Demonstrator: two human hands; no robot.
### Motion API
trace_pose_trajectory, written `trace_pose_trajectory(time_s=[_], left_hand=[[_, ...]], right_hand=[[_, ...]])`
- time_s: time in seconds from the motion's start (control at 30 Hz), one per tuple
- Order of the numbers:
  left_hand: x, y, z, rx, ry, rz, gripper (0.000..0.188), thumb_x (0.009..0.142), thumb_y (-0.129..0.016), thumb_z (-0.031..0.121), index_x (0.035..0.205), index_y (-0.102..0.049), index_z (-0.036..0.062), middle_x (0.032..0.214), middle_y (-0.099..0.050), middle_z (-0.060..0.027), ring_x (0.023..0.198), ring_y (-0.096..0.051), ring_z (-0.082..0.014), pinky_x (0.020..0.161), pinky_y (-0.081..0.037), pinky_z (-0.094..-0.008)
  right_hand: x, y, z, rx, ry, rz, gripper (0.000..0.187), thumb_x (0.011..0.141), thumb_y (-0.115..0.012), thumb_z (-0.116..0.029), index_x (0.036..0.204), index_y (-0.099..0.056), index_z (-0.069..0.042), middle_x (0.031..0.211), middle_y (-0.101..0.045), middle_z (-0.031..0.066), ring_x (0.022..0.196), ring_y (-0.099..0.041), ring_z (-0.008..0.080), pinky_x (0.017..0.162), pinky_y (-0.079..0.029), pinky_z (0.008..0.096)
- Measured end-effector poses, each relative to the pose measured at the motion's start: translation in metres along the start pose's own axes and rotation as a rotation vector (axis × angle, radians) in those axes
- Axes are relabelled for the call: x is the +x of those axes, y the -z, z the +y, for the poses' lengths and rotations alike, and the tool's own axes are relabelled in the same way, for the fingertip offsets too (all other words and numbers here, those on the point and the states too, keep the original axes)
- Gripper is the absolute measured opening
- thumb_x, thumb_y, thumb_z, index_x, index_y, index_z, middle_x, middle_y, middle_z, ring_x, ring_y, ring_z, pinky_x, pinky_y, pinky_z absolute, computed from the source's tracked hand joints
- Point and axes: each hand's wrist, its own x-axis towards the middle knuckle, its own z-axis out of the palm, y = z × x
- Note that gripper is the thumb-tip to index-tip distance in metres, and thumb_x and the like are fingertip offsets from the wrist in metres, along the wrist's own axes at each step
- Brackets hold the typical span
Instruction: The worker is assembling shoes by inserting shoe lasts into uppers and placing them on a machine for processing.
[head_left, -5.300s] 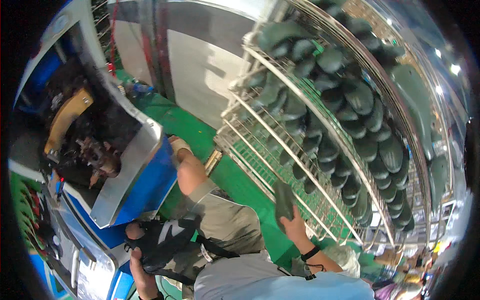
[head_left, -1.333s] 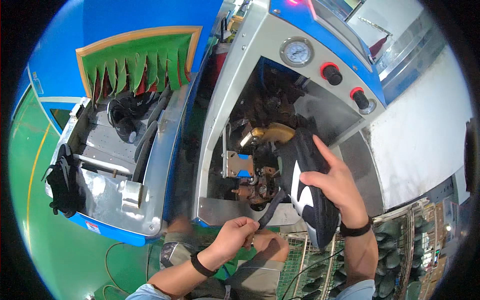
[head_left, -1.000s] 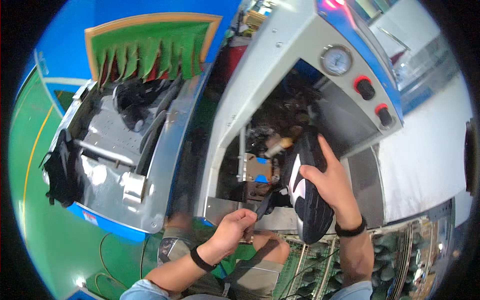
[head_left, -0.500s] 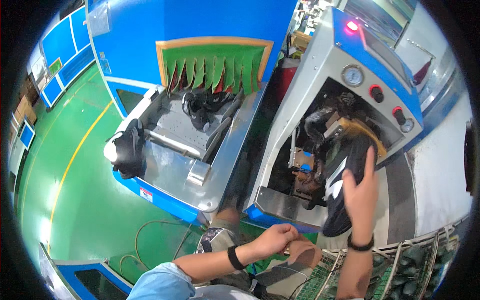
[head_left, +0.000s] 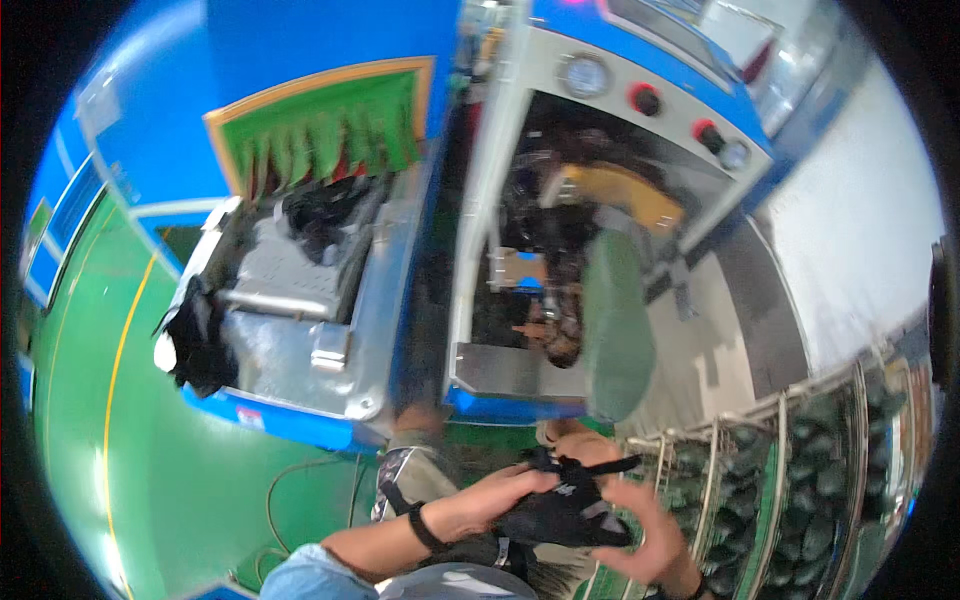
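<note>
A black shoe upper (head_left: 560, 510) with a small pale mark is held low over my lap, a dark strap or tab sticking out at its upper right. My left hand (head_left: 500, 498) is closed on its left side. Around its right end curves my right hand (head_left: 655, 530), thumb and fingers on either side of it. Just above, a bare green shoe last (head_left: 618, 320) juts out of the blue and grey machine (head_left: 500, 370). Motion blur smears the shoe's details.
Left of it stands a metal-topped conveyor bed (head_left: 280, 350) carrying black shoes (head_left: 325, 215) and another black shoe (head_left: 203, 340) at its corner. Green curtain strips (head_left: 320, 130) hang over its opening. A wire rack (head_left: 780, 470) of dark green lasts is at right.
The black shoe has come off the machine's last, leaving the green last bare. My right hand has moved down to my left, and both now hold a black shoe upper. The view has shifted right.
</note>
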Motion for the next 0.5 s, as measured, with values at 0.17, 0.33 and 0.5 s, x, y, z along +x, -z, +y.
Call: trace_pose_trajectory(time_s=[0.17, 0.33, 0.5], left_hand=[[-0.03, 0.022, -0.013, 0.524, -0.186, 0.141, 0.055, 0.09, -0.072, 0.028, 0.131, -0.055, -0.0062, 0.117, -0.065, -0.0088, 0.103, -0.061, -0.0158, 0.092, -0.05, -0.0317], [-0.021, 0.044, -0.038, 0.291, -0.337, 0.392, 0.045, 0.081, -0.068, 0.019, 0.121, -0.058, 0.0032, 0.108, -0.063, -0.0096, 0.097, -0.063, -0.0239, 0.086, -0.053, -0.0383], [-0.026, 0.076, -0.045, 0.313, -0.261, 0.417, 0.063, 0.077, -0.072, 0.029, 0.13, -0.053, 0.0018, 0.115, -0.062, -0.0124, 0.1, -0.065, -0.0291, 0.088, -0.055, -0.0449]], right_hand=[[0.109, 0.024, 0.038, 1.584, -0.099, 0.227, 0.071, 0.104, -0.054, -0.019, 0.161, -0.012, -0.014, 0.144, -0.049, 0.0195, 0.125, -0.06, 0.0342, 0.103, -0.052, 0.0497], [0.193, 0.028, 0.009, 1.574, -0.067, 0.57, 0.047, 0.088, -0.071, -0.005, 0.132, -0.055, -0.008, 0.113, -0.064, 0.0068, 0.101, -0.064, 0.0209, 0.092, -0.053, 0.039], [0.125, 0.035, 0.027, 1.095, 0.171, 0.566, 0.087, 0.089, -0.074, -0.006, 0.16, -0.025, -0.005, 0.136, -0.059, 0.008, 0.122, -0.055, 0.0144, 0.105, -0.044, 0.032]])
